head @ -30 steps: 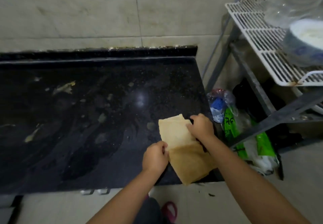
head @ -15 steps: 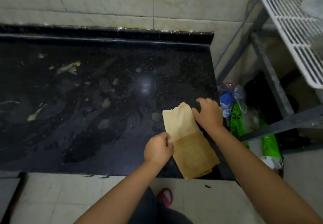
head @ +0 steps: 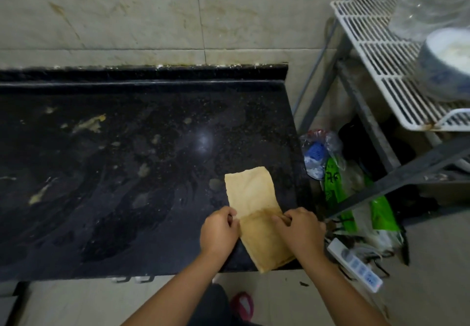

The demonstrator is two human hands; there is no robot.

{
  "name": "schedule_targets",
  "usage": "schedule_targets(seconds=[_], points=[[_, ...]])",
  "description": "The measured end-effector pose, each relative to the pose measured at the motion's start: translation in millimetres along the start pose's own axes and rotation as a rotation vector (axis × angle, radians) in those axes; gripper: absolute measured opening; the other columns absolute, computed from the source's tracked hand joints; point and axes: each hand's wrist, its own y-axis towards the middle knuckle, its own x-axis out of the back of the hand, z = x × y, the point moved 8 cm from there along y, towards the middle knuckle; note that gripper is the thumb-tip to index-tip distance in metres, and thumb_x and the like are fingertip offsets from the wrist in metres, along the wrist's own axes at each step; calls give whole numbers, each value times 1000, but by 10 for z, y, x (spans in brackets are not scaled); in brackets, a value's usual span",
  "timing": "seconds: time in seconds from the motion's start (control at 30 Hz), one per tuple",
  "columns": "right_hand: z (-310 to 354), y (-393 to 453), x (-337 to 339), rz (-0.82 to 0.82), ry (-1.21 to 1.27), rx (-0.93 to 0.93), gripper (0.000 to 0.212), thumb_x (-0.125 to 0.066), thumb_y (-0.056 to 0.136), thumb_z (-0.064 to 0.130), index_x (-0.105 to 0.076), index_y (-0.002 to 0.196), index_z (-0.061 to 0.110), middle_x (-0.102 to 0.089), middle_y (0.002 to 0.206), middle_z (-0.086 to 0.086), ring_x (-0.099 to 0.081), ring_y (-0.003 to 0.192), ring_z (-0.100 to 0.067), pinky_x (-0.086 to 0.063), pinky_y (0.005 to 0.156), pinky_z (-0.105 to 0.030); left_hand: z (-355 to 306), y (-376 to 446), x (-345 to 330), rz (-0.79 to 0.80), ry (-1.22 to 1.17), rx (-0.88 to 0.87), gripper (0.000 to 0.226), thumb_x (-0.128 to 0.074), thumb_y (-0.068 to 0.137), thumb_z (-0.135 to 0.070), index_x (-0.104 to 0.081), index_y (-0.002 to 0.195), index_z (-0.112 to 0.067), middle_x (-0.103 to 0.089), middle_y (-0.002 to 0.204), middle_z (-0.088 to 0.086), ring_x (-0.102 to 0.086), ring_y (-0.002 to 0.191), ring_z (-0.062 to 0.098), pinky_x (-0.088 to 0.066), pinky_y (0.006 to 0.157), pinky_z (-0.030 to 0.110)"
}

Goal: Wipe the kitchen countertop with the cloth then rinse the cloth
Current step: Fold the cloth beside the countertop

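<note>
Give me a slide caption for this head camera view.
Both hands, left hand and right hand, pinch a tan cloth on the smeared black countertop.

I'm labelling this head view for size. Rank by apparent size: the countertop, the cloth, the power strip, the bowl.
1. countertop
2. cloth
3. bowl, cut off by the frame and nearer the camera, so unsure against the cloth
4. power strip

I read this as a lived-in home kitchen: a black stone countertop (head: pixel 142 173) smeared with food residue fills 9 to 12 o'clock, backed by a stained tiled wall (head: pixel 152 15). At 2 o'clock, a wire rack (head: pixel 376 53) holds a bowl (head: pixel 442 66); plastic bags (head: pixel 338 181) lie beneath.
</note>
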Motion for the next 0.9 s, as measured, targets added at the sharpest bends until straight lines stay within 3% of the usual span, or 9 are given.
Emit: schedule_targets(seconds=[0.17, 0.4, 0.53, 0.67, 0.73, 0.8, 0.9], points=[[25, 150, 196, -78, -35, -28, 39, -39, 95, 42, -58, 121, 21, -51, 126, -5, -42, 119, -24, -32, 95, -36, -67, 37, -7, 6, 11, -20, 22, -54, 89, -11, -62, 110, -9, -66, 103, 6, -59, 94, 17, -44, 76, 24], [178, 93, 46, -155, 85, -1, 29, -45, 94, 27, -68, 108, 16, -35, 143, 1, -18, 137, -20, -9, 109, -38, -80, 17, 16, -7, 28, -18, 25, -53, 90, -11, -61, 113, -9, -65, 106, 6, -59, 97, 18, -44, 76, 24], [135, 70, 1, -187, 206, 4, 22, -52, 91, 24, -70, 93, 12, -37, 145, -2, -17, 140, -22, -7, 114, -40, -76, -8, -10, 4, 32, -17, 18, -52, 89, -10, -63, 102, -9, -66, 101, 5, -60, 91, 19, -45, 71, 26], [138, 111, 129, -164, 297, 1, 15, -50, 93, 22, -62, 93, 13, -61, 117, -6, -43, 122, -24, -17, 113, -42, -133, 54, 108, -28, -28, -47, 16, -53, 87, -9, -64, 99, -7, -67, 96, 6, -60, 88, 19, -41, 68, 22], [115, 71, 140, -114, 315, -7, 11, -46, 95, 23, -52, 87, 18, -63, 101, -6, -51, 111, -24, -15, 113, -41, -118, 40, 132, -39, -71, -57, 17, -55, 87, -8, -64, 101, -7, -67, 94, 7, -60, 88, 19, -40, 69, 20], [116, 45, 169, -106, 360, 16, 13, -46, 95, 22, -45, 83, 18, -58, 85, -2, -56, 100, -24, -22, 111, -39, -85, 20, 144, -43, -105, -43, 19, -56, 86, -7, -65, 103, -7, -67, 94, 7, -60, 88, 19, -42, 72, 21], [127, 33, 269, -147, 527, 75, 11, -51, 92, 16, -47, 82, 15, -53, 78, 0, -54, 86, -22, -39, 81, -29, -74, 10, 135, -31, -120, -44, 20, -56, 87, -6, -65, 105, -7, -67, 96, 8, -60, 90, 20, -44, 76, 24]])
